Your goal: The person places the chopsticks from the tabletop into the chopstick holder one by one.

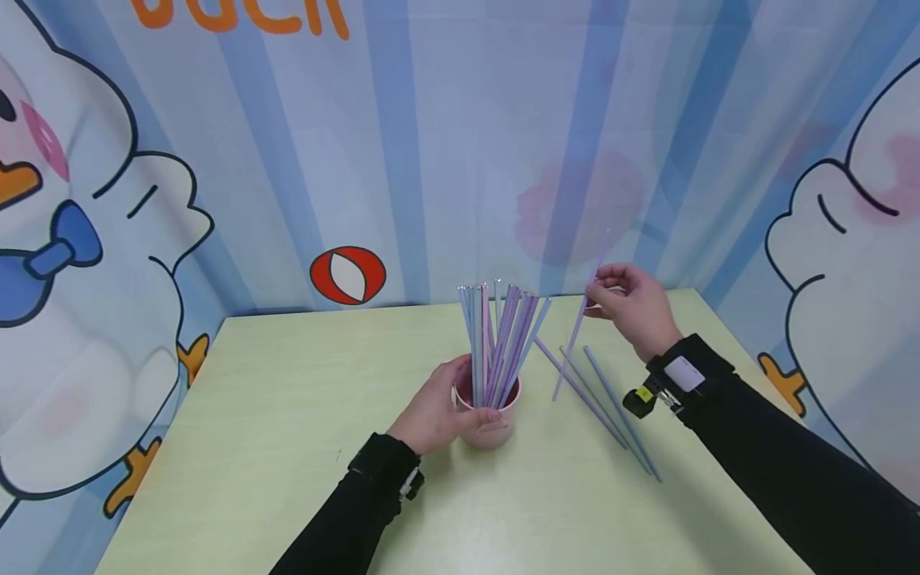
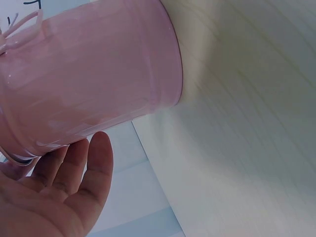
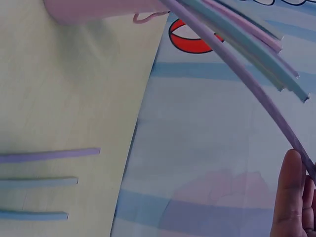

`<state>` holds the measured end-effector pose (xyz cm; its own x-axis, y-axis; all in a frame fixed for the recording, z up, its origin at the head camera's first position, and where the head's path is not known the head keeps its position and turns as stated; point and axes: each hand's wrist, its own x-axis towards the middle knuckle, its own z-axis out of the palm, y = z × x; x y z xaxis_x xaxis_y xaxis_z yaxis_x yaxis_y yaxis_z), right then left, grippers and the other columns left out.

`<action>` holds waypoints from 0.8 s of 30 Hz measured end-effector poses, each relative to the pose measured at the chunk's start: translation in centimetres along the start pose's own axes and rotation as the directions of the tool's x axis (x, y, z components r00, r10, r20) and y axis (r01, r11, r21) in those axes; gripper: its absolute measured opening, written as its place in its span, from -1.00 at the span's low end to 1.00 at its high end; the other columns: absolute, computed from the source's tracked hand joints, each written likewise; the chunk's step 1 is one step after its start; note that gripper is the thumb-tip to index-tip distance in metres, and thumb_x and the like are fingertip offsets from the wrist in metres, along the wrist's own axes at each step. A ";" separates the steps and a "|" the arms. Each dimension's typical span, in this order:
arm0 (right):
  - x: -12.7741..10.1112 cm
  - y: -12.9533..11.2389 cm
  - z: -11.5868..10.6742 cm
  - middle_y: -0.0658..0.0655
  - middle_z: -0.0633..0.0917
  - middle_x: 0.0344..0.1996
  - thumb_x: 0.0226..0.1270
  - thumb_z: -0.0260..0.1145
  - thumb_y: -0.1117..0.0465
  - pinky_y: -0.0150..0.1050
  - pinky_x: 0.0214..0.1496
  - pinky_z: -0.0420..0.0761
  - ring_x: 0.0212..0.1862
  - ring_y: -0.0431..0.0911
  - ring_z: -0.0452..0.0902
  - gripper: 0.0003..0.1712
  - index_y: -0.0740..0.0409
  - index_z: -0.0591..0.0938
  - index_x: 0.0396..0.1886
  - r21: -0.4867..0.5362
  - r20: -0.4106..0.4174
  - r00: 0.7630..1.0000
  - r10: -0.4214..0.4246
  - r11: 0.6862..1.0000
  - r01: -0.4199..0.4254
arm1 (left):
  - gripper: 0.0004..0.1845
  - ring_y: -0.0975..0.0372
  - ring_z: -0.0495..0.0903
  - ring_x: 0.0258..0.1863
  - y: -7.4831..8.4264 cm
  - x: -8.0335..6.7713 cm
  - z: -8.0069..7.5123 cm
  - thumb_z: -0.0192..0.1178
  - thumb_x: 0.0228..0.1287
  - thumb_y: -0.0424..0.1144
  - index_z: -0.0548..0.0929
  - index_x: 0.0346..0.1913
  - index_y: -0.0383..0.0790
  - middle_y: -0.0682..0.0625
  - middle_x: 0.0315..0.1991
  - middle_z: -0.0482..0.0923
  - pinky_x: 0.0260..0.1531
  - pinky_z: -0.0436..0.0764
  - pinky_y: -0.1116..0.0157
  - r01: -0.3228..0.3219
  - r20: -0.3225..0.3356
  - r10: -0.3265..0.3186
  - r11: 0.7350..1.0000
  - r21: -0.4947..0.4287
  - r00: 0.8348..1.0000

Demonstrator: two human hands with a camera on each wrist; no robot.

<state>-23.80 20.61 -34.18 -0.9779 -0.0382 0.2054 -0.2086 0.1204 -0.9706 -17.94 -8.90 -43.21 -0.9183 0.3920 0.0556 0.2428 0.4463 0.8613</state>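
Observation:
My left hand grips a pink cup, thumb across its near side. Upright in the cup stands a bundle of purple, blue and pink straws. In the left wrist view the fingers curl along the side of the cup. To the right of the cup, my right hand is raised and pinches one purple straw between thumb and fingers. That straw slants, its lower end down and to the left. The right wrist view shows the same purple straw at the thumb.
Three loose straws lie on the table right of the cup: a purple one, a grey-blue one and a blue one. The pale table ends at the back against a striped cloth printed with cartoon ducks.

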 end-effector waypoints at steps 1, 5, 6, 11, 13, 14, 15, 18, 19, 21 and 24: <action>0.0 -0.2 0.3 0.20 0.50 -0.22 0.38 0.28 0.28 -0.19 -0.12 0.66 -0.27 -0.12 0.62 -0.65 0.31 0.41 0.05 0.026 0.000 1.000 -0.006 1.000 0.006 | -0.05 0.26 0.38 0.21 0.0 0.0 0.0 0.50 -0.03 0.07 0.27 0.44 0.02 0.13 0.24 0.40 0.29 0.29 0.10 -0.001 0.001 0.001 1.000 -0.002 1.000; -0.2 -0.9 1.3 0.20 0.51 -0.23 0.37 0.27 0.32 -0.20 -0.14 0.66 -0.26 -0.08 0.62 -0.67 0.32 0.41 0.03 0.092 -0.002 0.999 -0.035 0.995 0.035 | -0.05 0.25 0.38 0.21 -0.1 0.0 0.1 0.50 -0.04 0.09 0.27 0.44 0.03 0.13 0.24 0.40 0.29 0.29 0.08 0.002 0.005 -0.002 1.000 -0.017 1.000; -0.2 -1.0 1.6 0.21 0.51 -0.23 0.37 0.27 0.32 -0.20 -0.15 0.67 -0.26 -0.08 0.62 -0.68 0.32 0.41 0.03 0.105 -0.006 0.999 -0.041 0.994 0.042 | -0.05 0.25 0.38 0.20 -0.1 -0.1 0.1 0.49 -0.04 0.09 0.27 0.44 0.03 0.13 0.24 0.39 0.29 0.29 0.07 0.001 0.004 -0.001 1.000 -0.017 1.000; -0.3 -1.2 2.8 0.21 0.51 -0.23 0.37 0.27 0.33 -0.18 -0.15 0.67 -0.25 -0.05 0.63 -0.69 0.32 0.40 0.01 0.157 0.001 0.997 -0.077 0.985 0.075 | -0.05 0.25 0.40 0.16 -0.2 -0.1 0.0 0.49 -0.03 0.10 0.27 0.44 0.02 0.13 0.22 0.41 0.28 0.30 0.09 -0.007 0.001 0.007 1.000 -0.010 1.000; -0.4 -1.0 3.1 0.21 0.51 -0.23 0.38 0.26 0.33 -0.18 -0.15 0.67 -0.25 -0.06 0.64 -0.67 0.36 0.38 0.02 0.153 0.011 0.996 -0.088 0.985 0.085 | -0.05 0.25 0.40 0.14 -0.1 -0.1 0.1 0.49 -0.02 0.09 0.27 0.44 0.02 0.13 0.22 0.41 0.27 0.30 0.09 -0.009 0.000 0.009 1.000 -0.007 1.000; -0.5 -0.9 3.2 0.20 0.52 -0.23 0.38 0.26 0.33 -0.17 -0.14 0.66 -0.25 -0.07 0.64 -0.66 0.38 0.37 0.03 0.143 0.014 0.996 -0.091 0.986 0.088 | -0.05 0.25 0.41 0.13 -0.1 -0.1 0.1 0.48 -0.02 0.09 0.27 0.44 0.02 0.13 0.22 0.41 0.27 0.30 0.09 -0.009 0.000 0.009 1.000 -0.007 1.000; -0.6 -0.7 3.3 0.20 0.52 -0.23 0.39 0.25 0.33 -0.15 -0.13 0.66 -0.25 -0.08 0.64 -0.64 0.41 0.36 0.04 0.138 0.020 0.995 -0.094 0.986 0.091 | -0.05 0.24 0.41 0.12 -0.1 -0.1 0.1 0.48 -0.02 0.09 0.26 0.44 0.02 0.12 0.22 0.40 0.27 0.30 0.09 -0.007 0.001 0.007 1.000 -0.006 1.000; -0.8 -0.3 3.5 0.21 0.52 -0.23 0.40 0.24 0.34 -0.12 -0.11 0.65 -0.25 -0.08 0.64 -0.60 0.48 0.33 0.07 0.122 0.037 0.994 -0.100 0.988 0.095 | -0.05 0.23 0.41 0.10 -0.1 -0.1 0.1 0.48 -0.01 0.09 0.25 0.45 0.02 0.13 0.22 0.40 0.26 0.31 0.08 -0.002 0.002 0.002 1.000 -0.008 1.000; -0.9 -0.1 3.6 0.22 0.52 -0.23 0.40 0.24 0.33 -0.12 -0.11 0.65 -0.25 -0.08 0.64 -0.60 0.48 0.33 0.07 0.117 0.040 0.994 -0.098 0.989 0.092 | -0.05 0.23 0.41 0.09 -0.1 -0.1 0.1 0.49 -0.01 0.08 0.26 0.44 0.02 0.13 0.21 0.40 0.25 0.31 0.08 -0.002 0.003 0.002 1.000 -0.011 1.000; -1.0 0.2 3.7 0.23 0.52 -0.22 0.40 0.25 0.32 -0.12 -0.10 0.65 -0.24 -0.08 0.65 -0.63 0.43 0.35 0.05 0.107 0.046 0.994 -0.094 0.990 0.089 | -0.06 0.21 0.42 0.07 -0.1 -0.1 0.1 0.49 -0.01 0.07 0.26 0.44 0.03 0.13 0.20 0.41 0.23 0.32 0.08 -0.002 0.004 0.002 1.000 -0.017 1.000; -1.2 0.5 4.0 0.25 0.52 -0.21 0.39 0.25 0.31 -0.13 -0.11 0.65 -0.24 -0.07 0.65 -0.66 0.37 0.36 0.02 0.093 0.053 0.995 -0.088 0.992 0.083 | -0.07 0.21 0.42 0.06 -0.1 -0.1 0.0 0.49 -0.01 0.05 0.26 0.44 0.04 0.15 0.19 0.41 0.22 0.33 0.08 -0.001 0.003 0.001 1.000 -0.020 1.000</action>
<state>-22.67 16.72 -35.46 -0.9537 -0.1014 0.2832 -0.2869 0.0238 -0.9577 -17.89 -8.93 -43.33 -0.9171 0.3948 0.0552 0.2376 0.4301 0.8710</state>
